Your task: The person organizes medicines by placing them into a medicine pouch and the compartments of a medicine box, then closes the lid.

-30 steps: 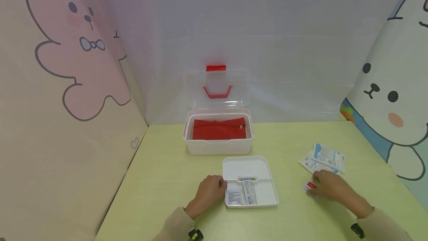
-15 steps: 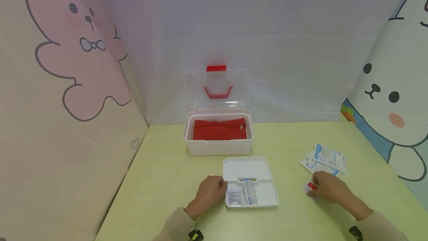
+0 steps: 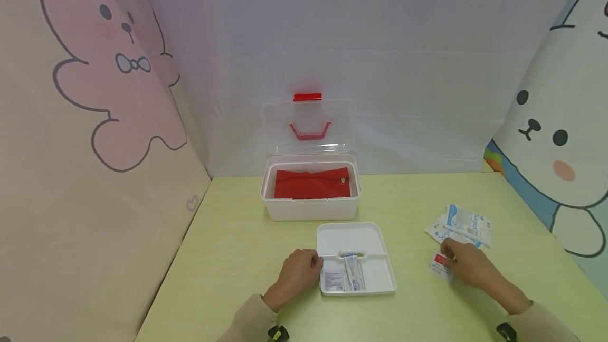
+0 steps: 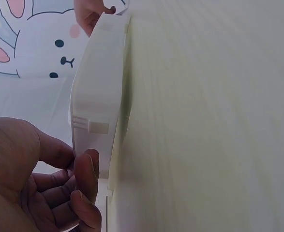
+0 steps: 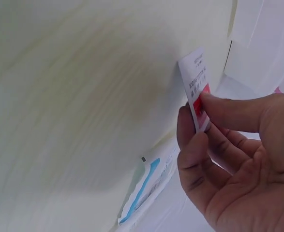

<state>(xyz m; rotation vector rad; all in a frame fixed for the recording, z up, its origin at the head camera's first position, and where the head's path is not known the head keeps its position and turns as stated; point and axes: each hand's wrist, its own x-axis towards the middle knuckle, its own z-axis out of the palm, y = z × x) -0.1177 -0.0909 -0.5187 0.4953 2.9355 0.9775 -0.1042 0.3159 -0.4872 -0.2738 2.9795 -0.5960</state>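
My right hand pinches a small white-and-red iodine cotton pad packet between thumb and fingers. Seen in the right wrist view, the packet is tilted up off the table. At the left edge of a shallow white tray, my left hand grips the rim. The left wrist view shows its thumb and fingers on the tray's corner. Inside the tray lie a flat white packet and a slim clear-and-blue packet.
Behind the tray stands a white box with its clear lid raised, a red pouch inside. Two blue-and-white packets overlap at the right, the upper packet just beyond my right hand. Printed curtains bound the table.
My right hand has shifted slightly and raised the iodine pad packet, so more of its face shows. The left hand and the tray have kept their place.
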